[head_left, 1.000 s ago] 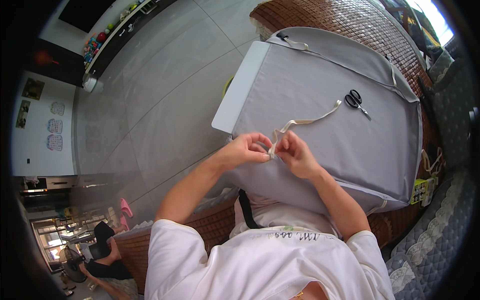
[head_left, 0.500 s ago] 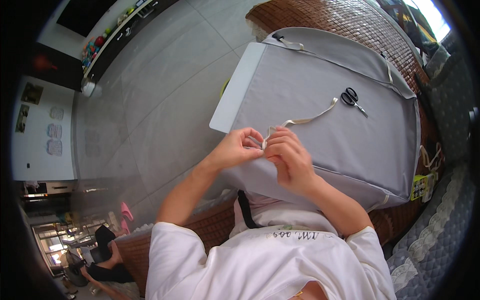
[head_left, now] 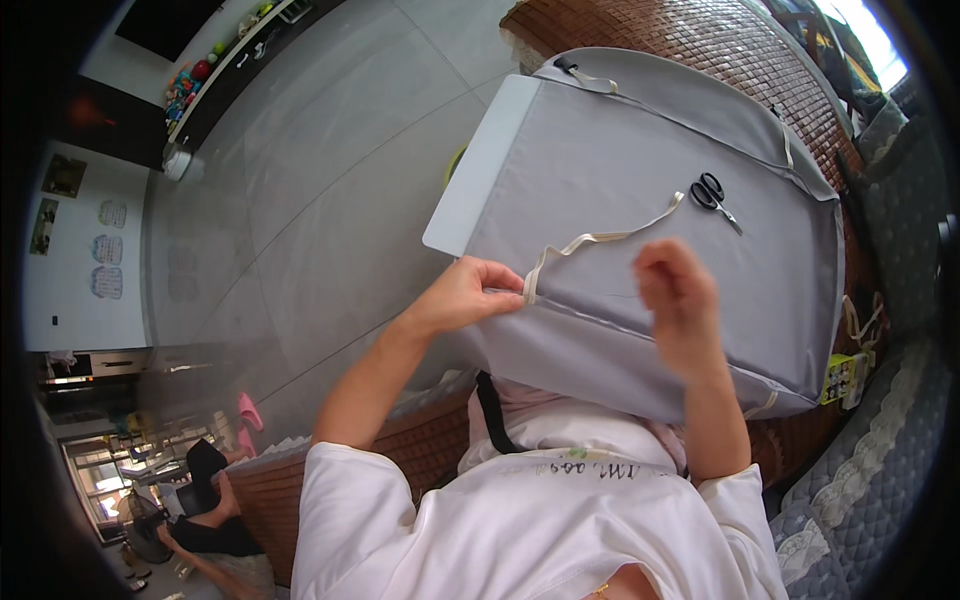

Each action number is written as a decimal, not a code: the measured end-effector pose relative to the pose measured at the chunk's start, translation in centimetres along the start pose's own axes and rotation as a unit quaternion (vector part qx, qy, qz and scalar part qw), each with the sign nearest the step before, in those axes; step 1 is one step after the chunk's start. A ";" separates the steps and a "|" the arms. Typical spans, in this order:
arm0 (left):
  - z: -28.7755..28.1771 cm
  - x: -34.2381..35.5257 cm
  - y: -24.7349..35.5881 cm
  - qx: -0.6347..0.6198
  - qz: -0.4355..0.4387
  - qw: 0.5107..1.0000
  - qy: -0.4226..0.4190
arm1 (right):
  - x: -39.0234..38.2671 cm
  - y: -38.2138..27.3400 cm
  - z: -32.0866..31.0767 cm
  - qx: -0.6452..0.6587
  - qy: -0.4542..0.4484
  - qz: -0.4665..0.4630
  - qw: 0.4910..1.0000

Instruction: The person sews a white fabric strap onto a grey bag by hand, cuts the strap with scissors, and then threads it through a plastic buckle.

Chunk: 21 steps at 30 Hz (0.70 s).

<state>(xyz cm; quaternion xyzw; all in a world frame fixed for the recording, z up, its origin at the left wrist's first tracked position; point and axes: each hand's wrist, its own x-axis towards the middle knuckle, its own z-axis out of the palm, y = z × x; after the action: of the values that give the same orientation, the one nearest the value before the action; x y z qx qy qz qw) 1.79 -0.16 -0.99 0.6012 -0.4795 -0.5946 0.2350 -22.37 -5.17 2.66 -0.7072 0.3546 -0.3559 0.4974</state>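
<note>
My left grip is pinched closed, thumb against forefinger, on the near end of a cream strap at the front seam of a gray cover. My right grip hangs above the cover, apart from the strap, fingers curled; it's blurred, so I can't tell whether it has hold of anything. The strap looks narrow and flat, bending upward from the pinch, then running in a wavy line to the right, its far end just beside black-handled scissors. On the left I have the straight edge of a white board, with wide gray floor past it. Smooth cloth stretches from the strap to the cover's far edge.
</note>
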 end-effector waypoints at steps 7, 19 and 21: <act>0.4 0.3 0.4 0.026 0.018 0.999 0.025 | -0.1 -1.6 -1.9 0.177 0.100 -0.012 0.979; 0.6 -0.2 0.7 0.013 0.016 0.998 0.052 | -0.6 1.5 6.0 -0.186 -0.033 -0.011 0.982; 0.6 -0.3 0.7 0.009 0.010 0.998 0.053 | -0.7 1.6 6.1 -0.194 -0.029 -0.023 0.980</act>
<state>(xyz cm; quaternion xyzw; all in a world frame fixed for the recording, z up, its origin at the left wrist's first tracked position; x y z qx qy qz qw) 1.05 -0.08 -0.35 0.6290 -0.4779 -0.5548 0.2609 -17.71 -2.26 -0.52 -0.8082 0.3859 -0.2712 0.3526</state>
